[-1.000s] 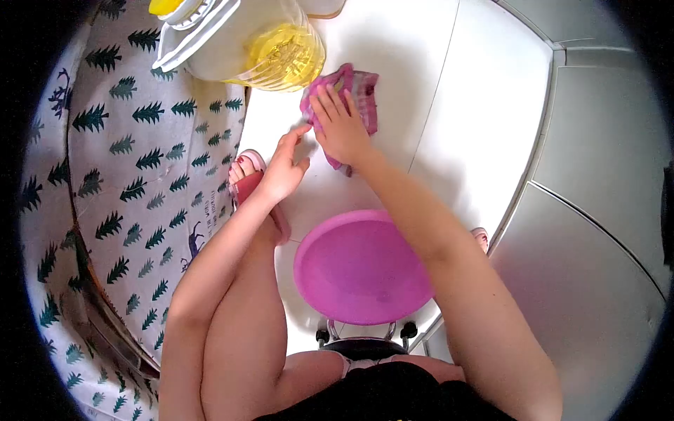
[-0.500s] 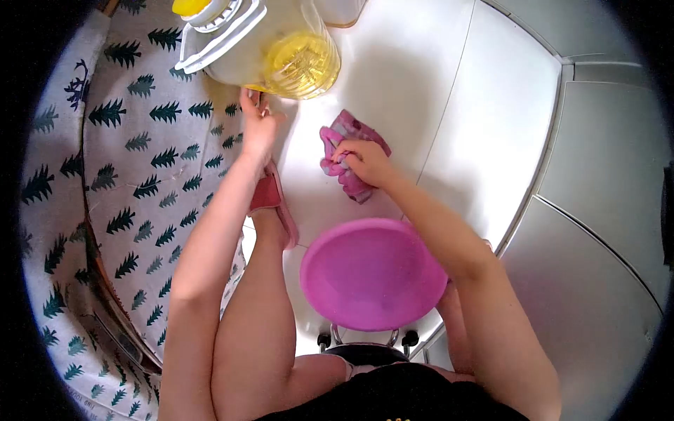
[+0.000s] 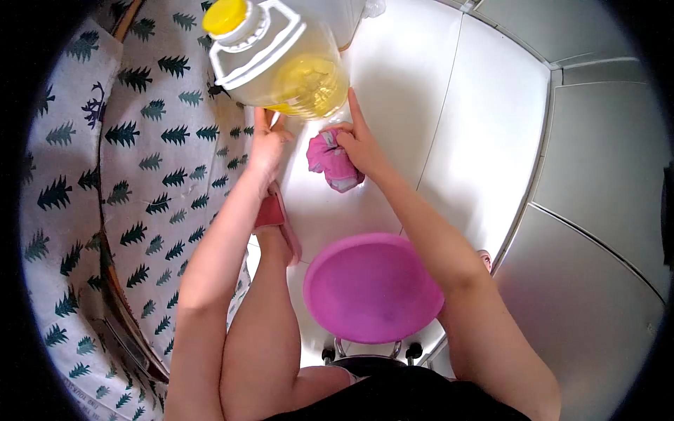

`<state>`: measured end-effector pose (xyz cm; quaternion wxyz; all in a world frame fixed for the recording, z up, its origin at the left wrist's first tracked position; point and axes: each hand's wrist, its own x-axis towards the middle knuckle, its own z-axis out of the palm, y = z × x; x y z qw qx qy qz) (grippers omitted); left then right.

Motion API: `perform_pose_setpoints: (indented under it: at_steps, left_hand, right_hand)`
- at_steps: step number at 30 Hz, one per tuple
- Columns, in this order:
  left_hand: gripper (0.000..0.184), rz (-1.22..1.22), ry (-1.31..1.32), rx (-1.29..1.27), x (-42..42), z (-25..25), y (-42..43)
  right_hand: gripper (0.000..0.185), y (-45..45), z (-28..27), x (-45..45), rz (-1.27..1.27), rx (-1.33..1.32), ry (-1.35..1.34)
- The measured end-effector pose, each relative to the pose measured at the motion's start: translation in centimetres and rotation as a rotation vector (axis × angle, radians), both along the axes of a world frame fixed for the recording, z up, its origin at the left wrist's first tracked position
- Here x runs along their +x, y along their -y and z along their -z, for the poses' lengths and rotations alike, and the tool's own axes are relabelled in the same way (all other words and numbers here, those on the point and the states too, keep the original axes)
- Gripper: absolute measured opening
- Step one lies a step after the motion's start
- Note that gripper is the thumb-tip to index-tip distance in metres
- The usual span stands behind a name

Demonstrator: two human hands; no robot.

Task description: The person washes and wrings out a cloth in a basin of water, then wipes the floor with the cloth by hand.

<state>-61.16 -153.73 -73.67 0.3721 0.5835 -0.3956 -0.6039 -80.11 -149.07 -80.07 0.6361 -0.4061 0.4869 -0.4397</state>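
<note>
Bunched up over the white tiled floor is a pink cloth (image 3: 334, 163). My right hand (image 3: 360, 146) grips it with bent fingers, one finger stretched up beside the base of a large clear bottle (image 3: 309, 81). The bottle has a yellow cap, a white handle and yellow liquid inside. My left hand (image 3: 267, 146) is at the lower left of the bottle, its fingertips partly hidden against the base; whether they grip it is unclear.
A pink basin (image 3: 373, 288) sits between my legs, in front of a wheeled stool (image 3: 365, 365). Tree-patterned fabric (image 3: 154, 168) hangs at the left. Grey cabinet doors (image 3: 604, 154) line the right. Behind the bottle stands another clear container (image 3: 344, 21).
My right hand has gathered the flat cloth into a bunch and moved it beside the bottle's base. My left hand has moved from near the cloth to the bottle.
</note>
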Motion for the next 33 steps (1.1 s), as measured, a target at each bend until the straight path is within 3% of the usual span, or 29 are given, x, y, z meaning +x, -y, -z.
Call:
perform_pose_setpoints:
  at_steps: [7,13,19,24,27,28,33]
  left_hand:
    - [0.118,0.234,0.010,0.041,-4.0,-0.6,-1.8]
    - [0.116,0.416,0.060,-0.068,-6.6,1.3,-1.6]
    - [0.118,0.516,0.183,-0.066,-9.6,1.2,-0.3]
    - [0.117,0.465,0.001,-0.056,-11.8,1.2,0.9]
    - [0.117,0.455,-0.087,-0.039,-13.0,1.7,1.9]
    - [0.117,0.454,-0.108,-0.038,-13.2,1.9,2.2]
    - [0.112,0.453,-0.114,-0.031,-12.4,2.0,2.3]
  right_hand:
    - [0.091,1.2,-1.2,-2.5,0.213,-0.004,0.085]
    - [0.086,0.8,-0.4,-7.3,0.285,-0.017,-0.041]
    - [0.080,1.2,-1.6,-9.2,0.398,-0.013,0.088]
    - [0.078,1.5,-1.3,-10.7,0.442,0.021,-0.010]
    - [0.077,2.3,-1.0,-11.2,0.496,-0.005,-0.002]
    - [0.077,2.1,-2.2,-10.9,0.514,0.004,0.112]
    - [0.052,0.1,-1.5,-7.9,0.669,0.016,-0.054]
